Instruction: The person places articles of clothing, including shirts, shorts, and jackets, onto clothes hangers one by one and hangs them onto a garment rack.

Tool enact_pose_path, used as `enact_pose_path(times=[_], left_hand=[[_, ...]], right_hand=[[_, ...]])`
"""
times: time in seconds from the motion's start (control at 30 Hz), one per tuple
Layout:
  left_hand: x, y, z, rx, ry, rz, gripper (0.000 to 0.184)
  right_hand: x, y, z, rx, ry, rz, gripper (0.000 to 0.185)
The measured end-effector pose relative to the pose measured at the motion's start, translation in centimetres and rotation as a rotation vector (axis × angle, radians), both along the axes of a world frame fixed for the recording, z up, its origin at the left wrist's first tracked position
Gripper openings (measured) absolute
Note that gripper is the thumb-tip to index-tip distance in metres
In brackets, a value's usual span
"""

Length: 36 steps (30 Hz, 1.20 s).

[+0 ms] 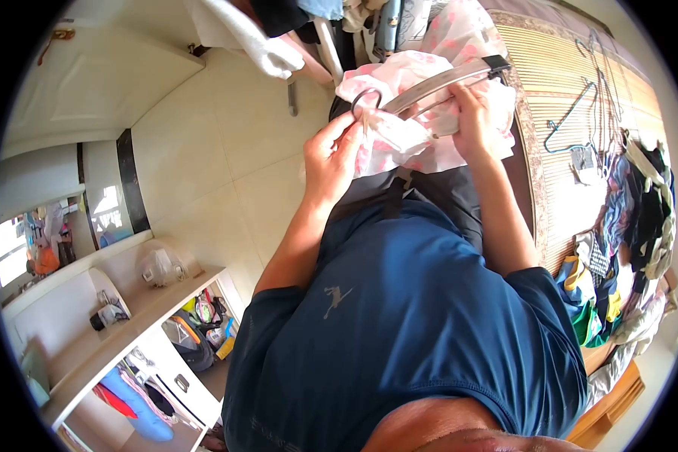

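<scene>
A thin white plastic bag (399,71) with pink spots lies bunched over my lap. Across it runs a grey hanger (437,84) with a black end and a dark curved hook. My left hand (335,154) is closed, its fingertips pinching the gathered plastic right beside the hook. My right hand (474,124) grips the hanger from below, toward its black end; the thumb and fingers partly hide in the folds of the bag. What lies under the plastic is hidden.
On my right, a bed with a slatted mat (535,53) holds wire hangers, a blue hanger (569,128) and piled clothes (640,203). Garments (271,53) hang ahead. A white shelf unit (120,324) with stored things stands at lower left, on the tiled floor (218,151).
</scene>
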State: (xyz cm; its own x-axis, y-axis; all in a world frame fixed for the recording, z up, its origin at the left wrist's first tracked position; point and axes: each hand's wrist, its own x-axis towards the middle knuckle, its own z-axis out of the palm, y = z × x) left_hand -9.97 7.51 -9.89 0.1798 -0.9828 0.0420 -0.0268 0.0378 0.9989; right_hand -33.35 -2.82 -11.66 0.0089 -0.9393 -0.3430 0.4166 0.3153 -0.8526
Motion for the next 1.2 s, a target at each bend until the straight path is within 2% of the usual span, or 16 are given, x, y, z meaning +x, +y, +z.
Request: enact_pose_path(times=[0.07, 0.2, 0.33, 0.4, 0.5, 0.63, 0.7, 0.73, 0.83, 0.87, 0.9, 0.93, 1.0, 1.03, 1.1, 1.2], left_hand=[[-0.5, 0.0, 0.1, -0.021, 0.223, -0.021, 0.035], [-0.1, 0.3, -0.6, -0.065, 0.185, -0.073, 0.039], [-0.7, 0.5, 1.0, -0.09, 0.245, -0.106, 0.038], [-0.9, 0.3, 0.6, -0.2, 0.063, -0.083, 0.033], [-0.2, 0.0, -0.1, -0.034, 0.093, -0.013, 0.028], [1.5, -0.5, 1.0, -0.041, 0.081, 0.104, 0.024], [2.2, -0.5, 1.0, -0.03, 0.064, 0.114, 0.023], [2.6, -0.4, 1.0, -0.018, 0.045, 0.124, 0.023], [3.9, -0.1, -0.1, 0.052, 0.011, 0.129, 0.021], [4.2, 0.0, -0.2, 0.049, -0.012, 0.123, 0.02], [4.4, 0.1, -0.4, 0.052, -0.01, 0.123, 0.02], [4.6, 0.2, -0.7, 0.049, -0.009, 0.129, 0.02], [4.8, 0.4, -1.0, 0.047, -0.004, 0.14, 0.019], [4.9, 0.4, -1.0, 0.065, 0.003, 0.142, 0.019], [5.2, 0.5, -1.0, 0.083, 0.011, 0.145, 0.019], [5.3, 0.3, -0.8, 0.049, -0.052, 0.123, 0.02]], right_hand=[[0.7, 0.2, 0.0, -0.022, -0.025, 0.026, 0.021], [2.0, 0.7, 0.3, -0.04, 0.068, 0.051, 0.02], [2.3, 0.6, -0.1, -0.044, 0.077, 0.077, 0.02], [2.3, 0.3, -0.9, -0.046, 0.194, 0.121, 0.02], [2.7, 0.5, -0.8, -0.062, 0.274, 0.217, 0.019], [2.6, 1.3, 2.4, -0.238, 0.444, 0.31, 0.02], [1.7, 0.8, 2.2, -0.117, 0.349, 0.294, 0.022], [1.5, 0.4, 2.1, -0.104, 0.343, 0.282, 0.017], [0.8, -0.6, 2.0, -0.09, 0.302, 0.235, 0.018], [1.3, -0.4, 2.9, -0.091, 0.184, 0.223, 0.019], [1.2, -0.6, 2.3, -0.088, 0.186, 0.223, 0.019], [1.0, -1.1, 1.0, -0.093, 0.076, 0.169, 0.009], [0.3, -2.2, -0.8, -0.073, -0.131, 0.123, 0.019], [0.3, -2.3, -0.6, -0.071, -0.13, 0.126, 0.019], [0.2, -2.6, -0.1, -0.075, -0.322, 0.126, 0.022], [0.1, -2.7, 1.2, -0.155, -0.225, 0.101, 0.024]])
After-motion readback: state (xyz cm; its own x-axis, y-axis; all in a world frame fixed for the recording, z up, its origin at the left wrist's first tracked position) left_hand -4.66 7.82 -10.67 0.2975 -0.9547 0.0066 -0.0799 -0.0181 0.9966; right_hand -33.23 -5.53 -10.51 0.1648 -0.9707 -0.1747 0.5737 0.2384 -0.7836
